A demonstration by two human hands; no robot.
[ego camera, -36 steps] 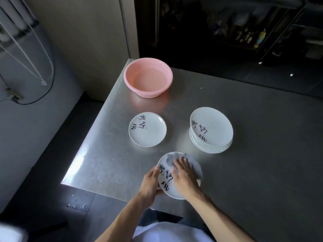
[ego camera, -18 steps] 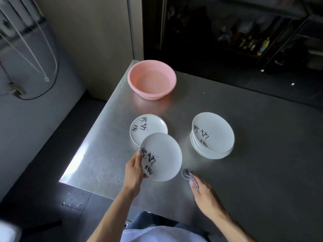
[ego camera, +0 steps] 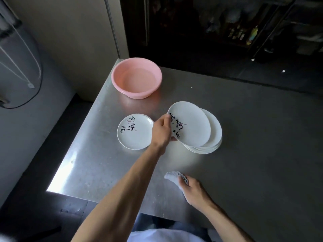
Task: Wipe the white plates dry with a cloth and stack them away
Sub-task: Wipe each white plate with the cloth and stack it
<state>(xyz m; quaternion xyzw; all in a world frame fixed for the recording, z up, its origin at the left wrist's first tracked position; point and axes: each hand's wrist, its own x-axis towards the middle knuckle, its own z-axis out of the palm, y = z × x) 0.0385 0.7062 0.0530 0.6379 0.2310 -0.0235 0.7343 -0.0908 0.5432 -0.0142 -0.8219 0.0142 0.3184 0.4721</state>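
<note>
One white plate (ego camera: 190, 125) is in your left hand (ego camera: 161, 131), held tilted over the stack of plates (ego camera: 214, 138). You cannot tell whether it touches the stack yet. You pinch its left rim, with your thumb on top beside the black writing and your fingers curled beneath. Your left arm reaches forward across the table (ego camera: 253, 163), almost straight. Just left of that hand a lone plate (ego camera: 133, 135) lies flat on the table, apart from the stack. Your right hand (ego camera: 194, 189) rests low by the table's near edge, back upward. Its fingers are curled round a crumpled grey cloth (ego camera: 172, 177) that pokes out to the left. A pink basin (ego camera: 136, 77) stands at the far left corner, well apart from the plates.
</note>
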